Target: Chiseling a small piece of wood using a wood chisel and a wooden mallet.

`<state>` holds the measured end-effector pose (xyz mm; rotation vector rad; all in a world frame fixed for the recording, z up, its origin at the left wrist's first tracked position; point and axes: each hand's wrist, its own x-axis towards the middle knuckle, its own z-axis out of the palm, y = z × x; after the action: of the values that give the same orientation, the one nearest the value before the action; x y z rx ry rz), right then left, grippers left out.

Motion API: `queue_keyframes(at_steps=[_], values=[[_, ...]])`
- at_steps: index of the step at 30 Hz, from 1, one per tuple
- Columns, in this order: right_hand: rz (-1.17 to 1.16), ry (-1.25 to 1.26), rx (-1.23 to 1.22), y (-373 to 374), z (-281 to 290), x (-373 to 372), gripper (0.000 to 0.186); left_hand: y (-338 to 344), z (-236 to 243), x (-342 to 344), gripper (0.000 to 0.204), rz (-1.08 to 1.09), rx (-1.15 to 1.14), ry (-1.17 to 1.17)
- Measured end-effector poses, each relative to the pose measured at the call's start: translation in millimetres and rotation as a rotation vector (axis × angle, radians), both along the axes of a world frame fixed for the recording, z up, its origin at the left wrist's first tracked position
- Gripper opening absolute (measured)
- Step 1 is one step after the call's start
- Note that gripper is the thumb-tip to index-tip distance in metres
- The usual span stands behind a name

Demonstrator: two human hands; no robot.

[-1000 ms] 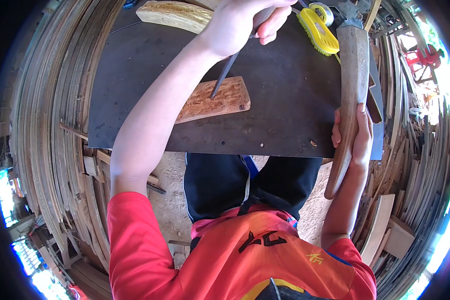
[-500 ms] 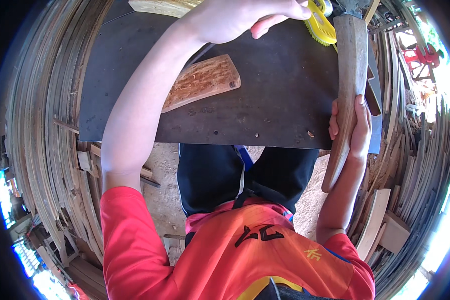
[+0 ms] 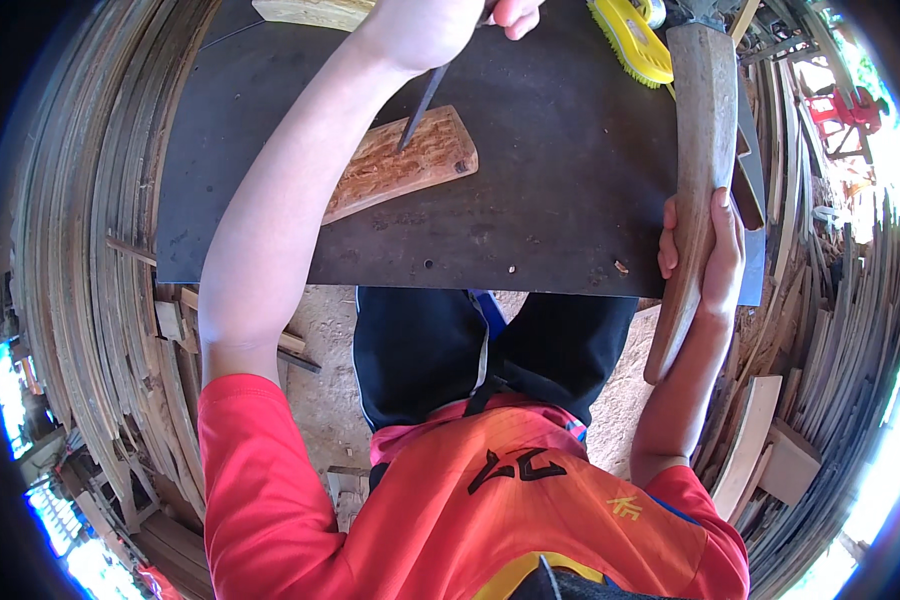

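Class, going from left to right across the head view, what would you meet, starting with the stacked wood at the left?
Stacked wooden strips → wooden block → yellow brush → long wooden handle → right-hand pile of strips.

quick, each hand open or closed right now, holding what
Left hand: closed, holding a dark chisel-like bar.
Right hand: closed around a thick wooden handle.

Before me on the table (image 3: 560, 190) lies a block (image 3: 440, 150), another block (image 3: 315, 11) behind it; to their right, the brush (image 3: 634, 44), then the handle (image 3: 703, 130). Planks (image 3: 100, 200) flank me.
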<state>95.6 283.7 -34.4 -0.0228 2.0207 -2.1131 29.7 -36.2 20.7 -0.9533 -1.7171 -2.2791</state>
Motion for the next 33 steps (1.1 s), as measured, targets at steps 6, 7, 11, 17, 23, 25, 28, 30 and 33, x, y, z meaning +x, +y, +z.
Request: queue_keyframes(at_steps=[6,7,11,17,23,25,28,30,33], values=[[0.005,0.000,0.003,1,0,0,0.048,3,-5,1,0.013,0.009,-0.018,-0.053],[0.003,0.000,0.004,1,0,0,0.048,3,-5,1,0.012,-0.001,-0.023,-0.049],[0.005,0.004,0.008,1,0,-1,0.048,3,-9,-2,0.011,-0.025,-0.048,-0.018],[0.034,0.038,0.151,0,11,-3,0.048,25,-23,-5,0.018,0.002,-0.317,0.040],[-0.144,0.149,-0.247,24,50,-14,0.059,26,-27,-12,0.028,-0.085,-0.282,-0.127],[-0.144,0.204,-0.063,14,54,-13,0.058,22,-30,-15,0.036,-0.100,-0.245,-0.135],[0.074,0.235,0.385,-10,65,-6,0.053,24,-22,1,0.037,-0.094,-0.215,-0.158],[-0.033,0.238,0.296,0,70,-9,0.054,26,-19,-3,0.031,-0.118,-0.178,-0.134],[-0.244,0.248,-0.084,1,73,-19,0.058,27,-24,-7,0.025,-0.092,-0.205,-0.170]])
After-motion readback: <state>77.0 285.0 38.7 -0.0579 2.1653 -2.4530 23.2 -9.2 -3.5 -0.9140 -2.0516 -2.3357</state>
